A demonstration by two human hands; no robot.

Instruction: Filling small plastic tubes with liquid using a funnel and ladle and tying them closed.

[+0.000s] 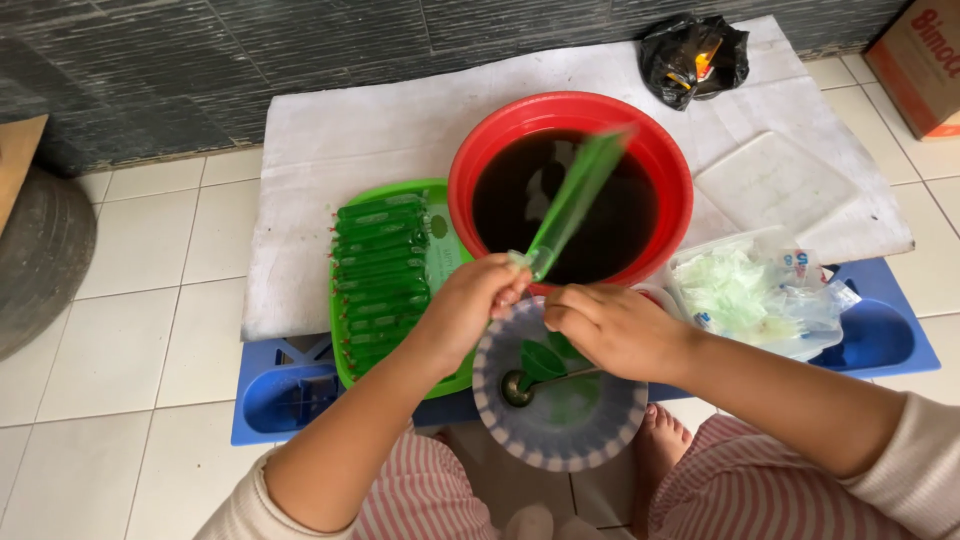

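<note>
My left hand grips the lower end of a long thin green plastic tube bag, which slants up and right over a red basin of dark liquid. The bag is blurred. My right hand is closed beside it, fingers pinching at the bag's lower end. Below both hands sits a round bowl with a patterned rim; a green funnel and a ladle lie in it.
A green tray on the left holds several filled green tube bags. A clear bag of empty plastic sleeves lies right, on a blue stool. A black bag and a cardboard box sit near the wall.
</note>
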